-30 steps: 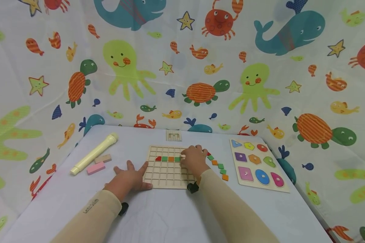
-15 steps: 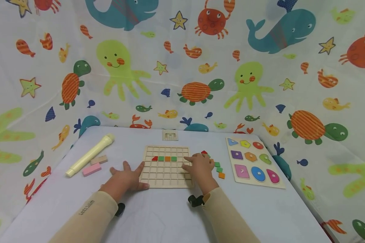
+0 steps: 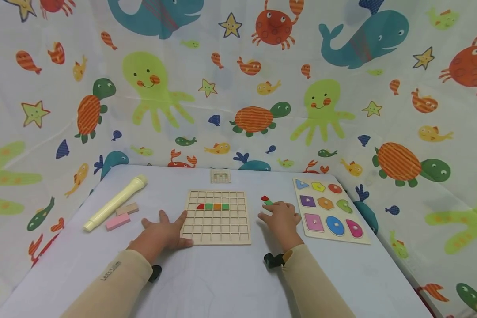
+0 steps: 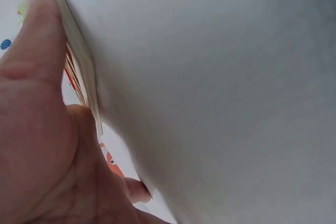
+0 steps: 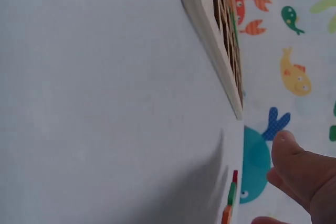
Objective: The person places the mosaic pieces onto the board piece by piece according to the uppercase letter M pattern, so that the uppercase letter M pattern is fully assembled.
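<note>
On the white table [image 3: 222, 282] lies a wooden grid board [image 3: 216, 217], in the middle, with four small tiles in its second row from the far side: one red, one green, one orange, one green; the left hand [image 3: 163, 234] rests flat on the table with fingers spread and straight, and its thumb touches the left near edge of the board, holding nothing; the right hand [image 3: 280, 216] is to the right of the board, palm down over a line of small coloured tiles [image 3: 265, 200], between the board and a shape puzzle [image 3: 329, 211]; whether its fingers pinch a tile I cannot tell; a red and a green tile show just beyond its fingers; far left lie a cream tube [image 3: 115, 202], a pink block [image 3: 117, 221] and a wooden block [image 3: 127, 209]; a small card [image 3: 220, 176] lies at the far edge.
</note>
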Available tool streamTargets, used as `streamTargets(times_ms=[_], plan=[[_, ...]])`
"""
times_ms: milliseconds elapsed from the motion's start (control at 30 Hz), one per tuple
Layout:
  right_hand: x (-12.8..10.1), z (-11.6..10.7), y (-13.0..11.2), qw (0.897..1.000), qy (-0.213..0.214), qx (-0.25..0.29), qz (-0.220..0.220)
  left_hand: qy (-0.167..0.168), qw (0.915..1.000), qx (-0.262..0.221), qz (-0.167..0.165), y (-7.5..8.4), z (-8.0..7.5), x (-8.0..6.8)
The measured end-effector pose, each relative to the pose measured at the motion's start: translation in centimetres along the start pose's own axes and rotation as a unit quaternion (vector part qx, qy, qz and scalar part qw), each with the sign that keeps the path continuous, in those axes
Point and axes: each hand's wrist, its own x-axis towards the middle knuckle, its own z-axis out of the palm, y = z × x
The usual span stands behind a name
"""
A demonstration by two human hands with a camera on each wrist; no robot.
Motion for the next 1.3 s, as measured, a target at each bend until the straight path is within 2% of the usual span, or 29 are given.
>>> streamTargets(times_ms=[333,500,700,867,1067,1167,1300], plan=[[5.0,-0.5,0.1,0.996,-0.002,-0.091,0.005,0.002,1.0,-0.004,0.0,-0.2,0.2,0.3],[6.3,-0.3,0.1,0.993,-0.001,-0.119,-0.022,0.005,1.0,0.002,0.001,0.2,0.8,0.9],[6.9,-0.8,0.4,0.989,-0.007,-0.143,-0.045,0.008,1.0,0.004,0.002,0.9,1.0,0.8],[7.5,-0.7,0.4,0.989,-0.022,-0.128,-0.074,0.008,1.0,0.0,-0.002,1.0,0.8,0.5],[8.0,-0.4,-0.5,0.983,-0.072,-0.123,-0.119,0.007,0.9999,-0.008,-0.012,0.7,0.2,0.2],[8.1,-0.3,-1.0,0.986,-0.073,-0.108,-0.106,0.009,0.9998,-0.005,-0.015,0.5,0.0,0.1],[7.8,-0.1,-1.4,0.994,-0.059,-0.07,-0.057,0.011,0.9998,-0.005,-0.018,0.1,-0.1,0.1]])
